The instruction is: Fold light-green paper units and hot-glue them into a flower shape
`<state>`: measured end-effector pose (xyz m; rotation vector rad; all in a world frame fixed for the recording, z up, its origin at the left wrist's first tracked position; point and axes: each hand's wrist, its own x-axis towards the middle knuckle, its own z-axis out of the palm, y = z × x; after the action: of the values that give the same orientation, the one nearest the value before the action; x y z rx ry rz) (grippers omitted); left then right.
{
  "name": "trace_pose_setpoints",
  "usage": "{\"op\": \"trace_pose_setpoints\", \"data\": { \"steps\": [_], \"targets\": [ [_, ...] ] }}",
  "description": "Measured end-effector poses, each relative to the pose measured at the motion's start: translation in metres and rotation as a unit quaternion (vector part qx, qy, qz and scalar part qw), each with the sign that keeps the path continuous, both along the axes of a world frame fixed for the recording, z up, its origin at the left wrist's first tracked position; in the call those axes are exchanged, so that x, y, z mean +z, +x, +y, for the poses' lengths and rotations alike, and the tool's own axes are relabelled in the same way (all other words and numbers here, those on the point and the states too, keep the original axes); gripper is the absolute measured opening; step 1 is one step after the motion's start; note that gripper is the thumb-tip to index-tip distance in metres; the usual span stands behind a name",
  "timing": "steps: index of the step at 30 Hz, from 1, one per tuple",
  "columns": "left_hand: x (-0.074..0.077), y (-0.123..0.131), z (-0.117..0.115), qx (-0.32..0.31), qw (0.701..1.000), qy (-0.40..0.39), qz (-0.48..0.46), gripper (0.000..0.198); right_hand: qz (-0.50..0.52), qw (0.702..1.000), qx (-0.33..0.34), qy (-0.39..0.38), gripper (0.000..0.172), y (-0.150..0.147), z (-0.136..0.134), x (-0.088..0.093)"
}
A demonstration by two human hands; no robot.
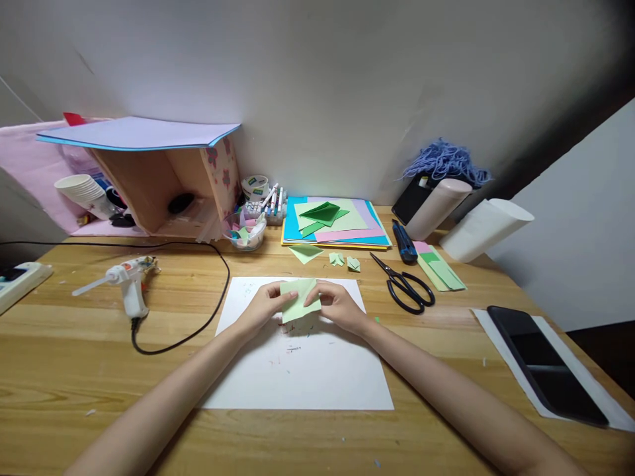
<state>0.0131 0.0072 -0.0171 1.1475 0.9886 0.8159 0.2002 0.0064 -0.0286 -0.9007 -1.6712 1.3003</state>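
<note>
A square of light green paper (300, 305) is held up above a large white sheet (292, 377) that bears small coloured marks. My left hand (265, 305) pinches the paper's left side, thumb on its face. My right hand (340, 305) grips the right side, with thumb and fingers closed on it. Just beyond the sheet lie a light green folded triangle (306, 252) and two small folded green paper pieces (336, 259), (353, 264). Black-handled scissors (404, 284) rest to the right of them.
A glue gun (129, 284) with its looping black cable lies left. Behind stand an open box (218, 178), a bowl of paper scraps (245, 231) and stacked coloured paper (288, 225). At right are a utility knife (404, 242), paper strips (441, 268), two rolls and a black phone (540, 363).
</note>
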Motion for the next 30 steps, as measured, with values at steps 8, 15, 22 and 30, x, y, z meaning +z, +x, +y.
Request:
{"op": "trace_pose_setpoints", "data": {
  "steps": [8, 15, 22, 30],
  "targets": [
    [-0.004, 0.007, -0.004, 0.057, 0.996, 0.039, 0.055, 0.033, -0.007, 0.999, -0.049, 0.008, 0.015, -0.001, 0.0, 0.005],
    [-0.004, 0.01, -0.006, 0.063, 0.995, 0.051, 0.058, 0.032, 0.018, 0.997, -0.051, -0.047, 0.021, -0.002, 0.0, 0.002],
    [-0.004, 0.012, -0.011, 0.057, 0.997, 0.052, 0.003, 0.043, 0.019, 0.992, -0.089, -0.083, 0.027, -0.002, 0.001, -0.004],
    [-0.009, 0.015, -0.015, 0.072, 0.992, 0.046, 0.088, 0.033, 0.002, 0.993, -0.095, -0.077, 0.029, -0.003, 0.0, -0.006]
  ]
}}
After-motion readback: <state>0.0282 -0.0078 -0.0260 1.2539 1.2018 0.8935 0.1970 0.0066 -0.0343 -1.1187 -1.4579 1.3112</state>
